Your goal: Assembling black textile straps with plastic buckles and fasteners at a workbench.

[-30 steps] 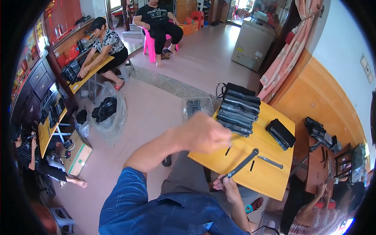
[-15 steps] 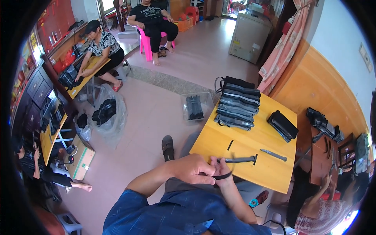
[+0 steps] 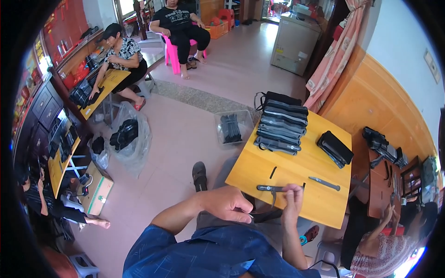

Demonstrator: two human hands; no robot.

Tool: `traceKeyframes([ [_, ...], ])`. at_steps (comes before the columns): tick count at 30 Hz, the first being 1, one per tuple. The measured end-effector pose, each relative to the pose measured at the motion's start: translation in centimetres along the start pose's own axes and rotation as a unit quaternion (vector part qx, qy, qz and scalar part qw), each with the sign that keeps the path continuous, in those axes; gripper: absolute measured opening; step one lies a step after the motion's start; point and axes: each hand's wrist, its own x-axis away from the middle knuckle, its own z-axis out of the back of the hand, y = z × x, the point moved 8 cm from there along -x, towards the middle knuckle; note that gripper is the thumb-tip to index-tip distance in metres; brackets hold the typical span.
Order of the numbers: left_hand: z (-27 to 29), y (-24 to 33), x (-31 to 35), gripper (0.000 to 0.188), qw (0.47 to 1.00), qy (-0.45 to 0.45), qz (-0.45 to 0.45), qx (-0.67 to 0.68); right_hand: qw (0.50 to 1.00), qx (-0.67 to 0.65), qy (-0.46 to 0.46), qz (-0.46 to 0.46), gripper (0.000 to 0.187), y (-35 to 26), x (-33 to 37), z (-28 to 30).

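At the table's near edge, my left hand (image 3: 228, 204) is closed, thumb and fingers pinching the end of a black strap (image 3: 268, 214). The strap droops in a loop toward my right hand (image 3: 292, 199). My right fingers are pinched together over the right end of a flat grey-and-black strip (image 3: 269, 188), shaped like a handle, lying on the yellow table (image 3: 248, 171). Part of the strip is hidden by those fingers. Farther right lies a similar loose grey strip (image 3: 324, 183). A short black strip (image 3: 273, 172) rests just beyond my hands.
A stack of grey-and-black strapped pieces (image 3: 282, 121) stands on the table's far side, beside a smaller black bundle (image 3: 334, 149). On the floor are a clear bin (image 3: 221, 139) of dark strips and a plastic bag (image 3: 139, 150). Other people sit at nearby tables.
My right hand has moved right, away from my left hand, and onto the strip. The strip has shifted left. At the far-left table, a person has raised one hand toward the chest.
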Motion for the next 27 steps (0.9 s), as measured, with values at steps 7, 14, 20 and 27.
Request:
traceKeyframes([
  [7, 0.7, -0.7, -2.5, 0.034, 0.999, -0.012, 0.032, -0.04, 0.849, 0.286, -0.4, 0.192, 0.029, -12.4, 2.9, -10.1],
  [14, 2.5, -5.0, -4.1, 0.029, 0.993, 0.108, 0.02, 0.035, 0.878, 0.324, -0.348, 0.063, 0.018, -12.2, 0.1, -5.6],
  [20, 1.3, -10.1, -3.8, 0.031, 0.972, 0.188, 0.117, 0.072, 0.763, 0.592, -0.211, 0.154, 0.016, -15.6, -6.4, 1.9],
  [27, -1.7, -14.1, -1.5, 0.035, 0.962, 0.179, 0.187, 0.088, 0.678, 0.715, -0.129, 0.114, 0.017, -13.0, -17.7, 13.9],
])
